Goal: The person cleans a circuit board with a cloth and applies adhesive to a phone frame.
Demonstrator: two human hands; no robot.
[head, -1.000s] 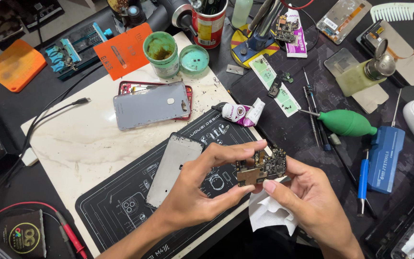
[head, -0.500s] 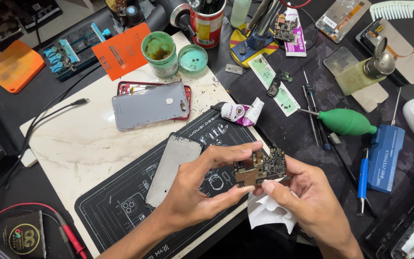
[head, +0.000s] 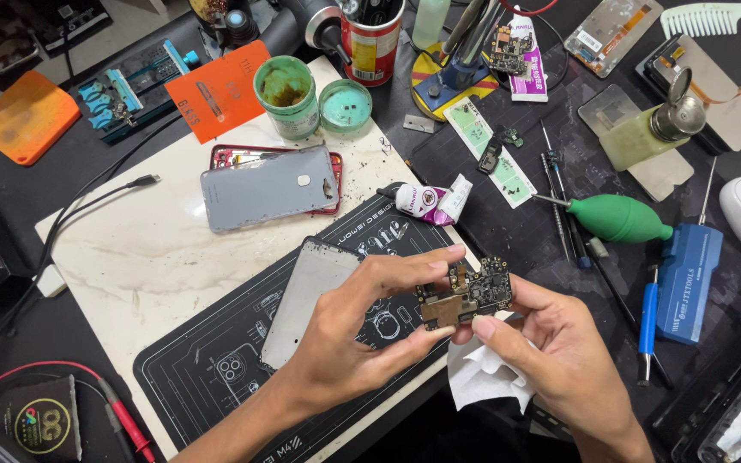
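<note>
A: Two hands meet on one circuit board point(head: 466, 297), held above the near right edge of the black work mat point(head: 216, 369). The left hand point(head: 349, 343) pinches the board, its thumb under the near left end and its fingers curled over the far edge, so the grip is closed on it. The right hand point(head: 559, 360) has a fingertip on the board's near right corner and a white tissue point(head: 486, 381) tucked beneath its palm; whether it truly clamps the board cannot be told.

B: And the board's long axis?

A: It runs left to right, tilted slightly up toward the far right. The board lies between the two hands, with the left hand carrying it and the right hand just beside it.

B: The count of surrounding items?

A: One phone frame point(head: 310, 300) lies on the mat just left of the left hand. One grey phone back cover point(head: 269, 186) rests on a red phone shell point(head: 226, 156) farther off on the white slab point(head: 130, 257). One green air blower point(head: 619, 219) and one blue tool point(head: 688, 281) lie to the right. One green cup point(head: 285, 96) and its one lid point(head: 345, 103) stand at the far edge.
</note>
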